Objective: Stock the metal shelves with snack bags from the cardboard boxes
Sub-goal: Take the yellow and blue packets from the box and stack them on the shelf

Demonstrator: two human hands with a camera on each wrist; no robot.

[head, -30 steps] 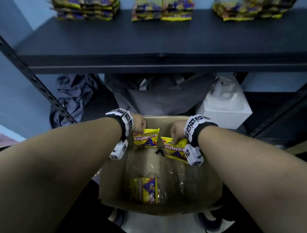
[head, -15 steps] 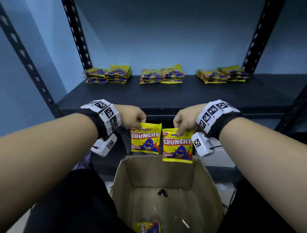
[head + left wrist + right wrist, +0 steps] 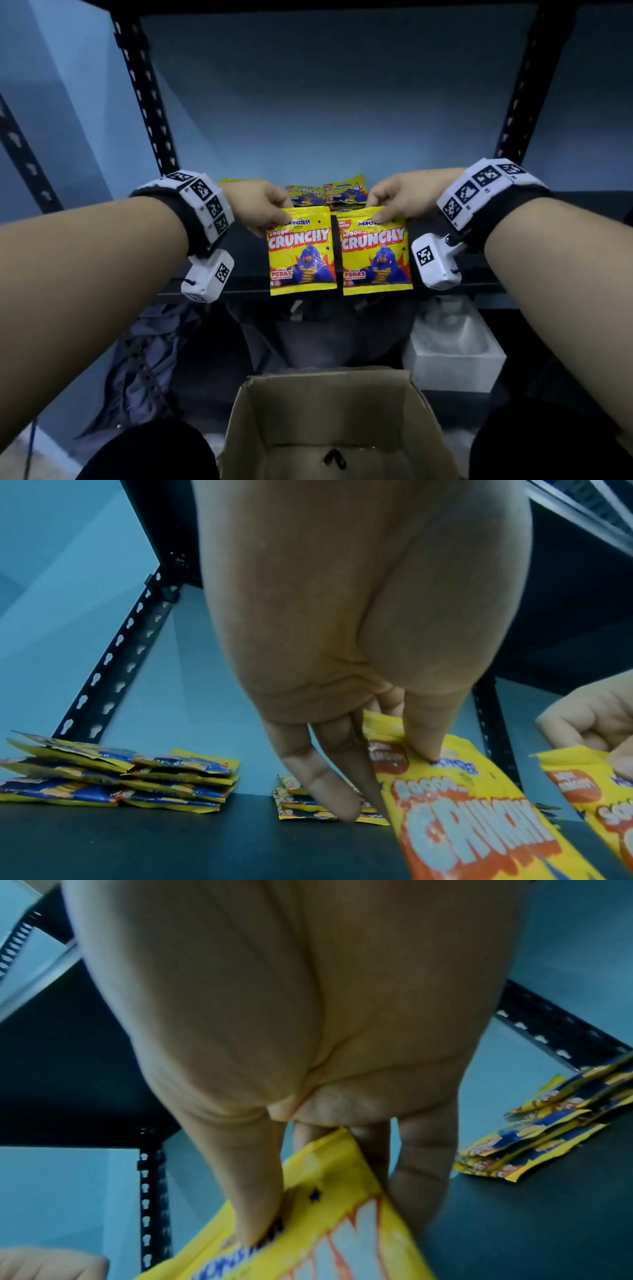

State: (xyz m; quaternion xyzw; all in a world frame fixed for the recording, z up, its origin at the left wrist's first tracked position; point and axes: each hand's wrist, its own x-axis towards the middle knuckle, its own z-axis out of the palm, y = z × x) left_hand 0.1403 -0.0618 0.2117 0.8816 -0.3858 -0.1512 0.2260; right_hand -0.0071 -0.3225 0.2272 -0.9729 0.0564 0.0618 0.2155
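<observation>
Blue walls back a dark metal shelf [image 3: 445, 205] framed by black slotted uprights [image 3: 144, 96]. Both arms reach forward at shelf height.

The left hand [image 3: 263, 205] pinches the top edge of a yellow snack bag [image 3: 301, 257] between thumb and fingers; the bag hangs upright, front side toward the camera, just in front of the shelf edge. The left wrist view confirms the thumb [image 3: 424, 723] pressed on the bag's front, the fingers behind it.

The right hand [image 3: 397, 198] pinches a second, matching snack bag [image 3: 375, 257] the same way, by its top edge. This bag hangs just right of the first, their side edges almost touching.

Behind the hands, a stack of bags [image 3: 329, 193] lies flat at the far middle of the shelf. The left wrist view shows a further stack [image 3: 120, 780] to the far left, the right wrist view another stack [image 3: 548, 1137] to the right.

Below, an open cardboard box [image 3: 329, 428] stands near the person. A white foam block [image 3: 455, 346] and crumpled dark cloth [image 3: 154, 359] lie under the shelf.
</observation>
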